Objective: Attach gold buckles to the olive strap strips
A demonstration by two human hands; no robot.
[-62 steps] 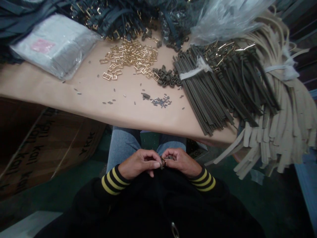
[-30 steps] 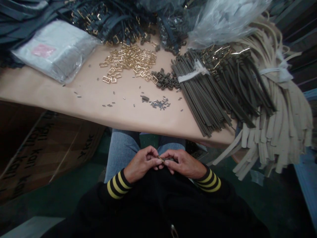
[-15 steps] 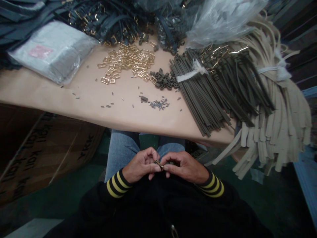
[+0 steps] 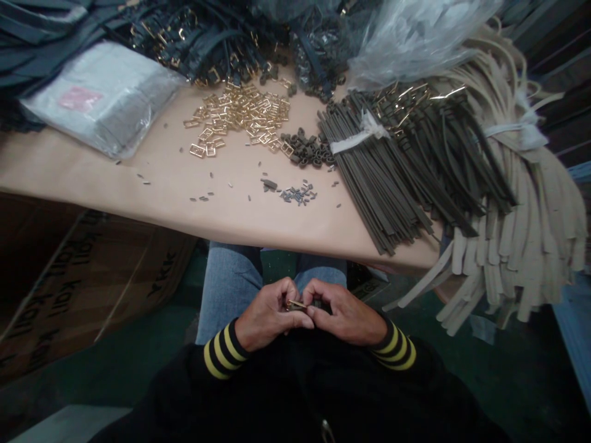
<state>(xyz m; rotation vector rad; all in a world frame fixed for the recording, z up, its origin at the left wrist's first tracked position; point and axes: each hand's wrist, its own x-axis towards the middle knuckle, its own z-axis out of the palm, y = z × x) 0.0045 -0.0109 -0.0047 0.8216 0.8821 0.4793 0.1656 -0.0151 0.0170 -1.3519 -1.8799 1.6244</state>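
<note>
Above my lap, my left hand (image 4: 272, 314) pinches a small gold buckle (image 4: 295, 303) between thumb and fingers. My right hand (image 4: 344, 311) meets it from the other side, its thumb and fingertips closed on a dark olive strap (image 4: 318, 303) at the buckle. Most of the strap is hidden by the fingers. On the table (image 4: 221, 215) beyond my hands lie a scatter of tiny metal pins (image 4: 298, 194), a heap of gold buckles (image 4: 244, 111) and a pile of olive strap loops (image 4: 309, 147).
A tied bundle of olive straps (image 4: 373, 184) and long beige straps (image 4: 512, 246) hang over the right table edge. A plastic-wrapped package (image 4: 106, 98) sits at left, dark straps with buckles (image 4: 203, 43) behind. A cardboard box (image 4: 115, 283) stands below left.
My hands have drawn closer together around the buckle, which has turned from slanting to lying nearly level. The left thumb has slid to the right. The table's things stay put.
</note>
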